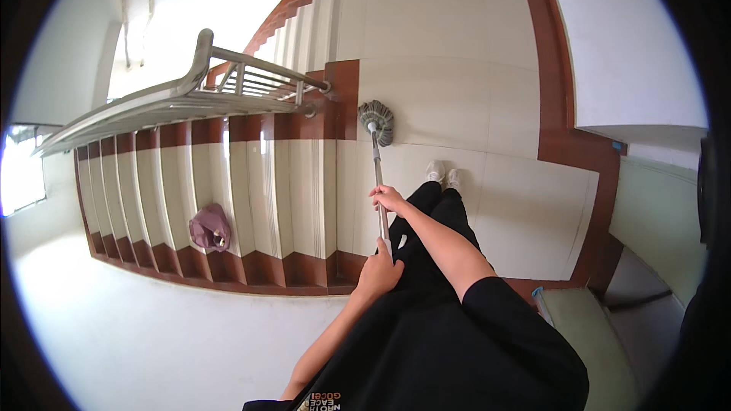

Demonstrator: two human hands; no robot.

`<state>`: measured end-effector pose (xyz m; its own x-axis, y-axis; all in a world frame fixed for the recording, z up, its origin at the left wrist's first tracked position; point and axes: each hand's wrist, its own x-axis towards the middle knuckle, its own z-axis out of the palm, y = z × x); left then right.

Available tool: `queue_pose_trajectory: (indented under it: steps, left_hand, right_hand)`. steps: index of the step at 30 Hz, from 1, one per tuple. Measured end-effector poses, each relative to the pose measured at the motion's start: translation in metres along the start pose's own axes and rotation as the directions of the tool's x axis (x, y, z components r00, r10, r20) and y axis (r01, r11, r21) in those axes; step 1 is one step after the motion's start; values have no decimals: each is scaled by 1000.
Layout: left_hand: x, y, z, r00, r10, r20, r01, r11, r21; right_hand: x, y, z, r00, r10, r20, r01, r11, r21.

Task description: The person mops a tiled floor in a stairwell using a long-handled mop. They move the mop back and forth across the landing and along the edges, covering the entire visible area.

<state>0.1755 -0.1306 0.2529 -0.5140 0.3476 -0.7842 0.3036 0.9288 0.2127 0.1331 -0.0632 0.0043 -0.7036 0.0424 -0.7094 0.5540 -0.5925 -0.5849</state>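
A string mop with a round grey-green head [377, 122] rests on the tiled landing, close to its red-brown border. Its metal pole [378, 170] slants back towards my body. My right hand [389, 200] is wrapped around the middle of the pole, some fingers partly loose. Lower down, my left hand [380, 269] grips the light-coloured end of the handle by my waist. My white shoes [442, 174] stand together on the tiles, to the right of the pole.
On the left, a flight of stairs [257, 182] carries a crumpled purple bag or cloth [210, 227] on one step. A metal railing [188, 85] separates it from another flight [302, 28]. The landing [434, 17] has a white wall [628, 51] on its right.
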Motion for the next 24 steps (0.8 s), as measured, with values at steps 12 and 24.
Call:
queue_pose_trajectory:
  steps: [12,24]
  left_hand:
    - [25,69,-57,750,605,268,-636,771,41]
    - [60,118,-2,696,618,366,-636,767,-87]
  right_hand:
    - [-128,-43,-137,910,-21,-414,30,999,14]
    - [-131,-30,-195,892,100,-441,67,935,347]
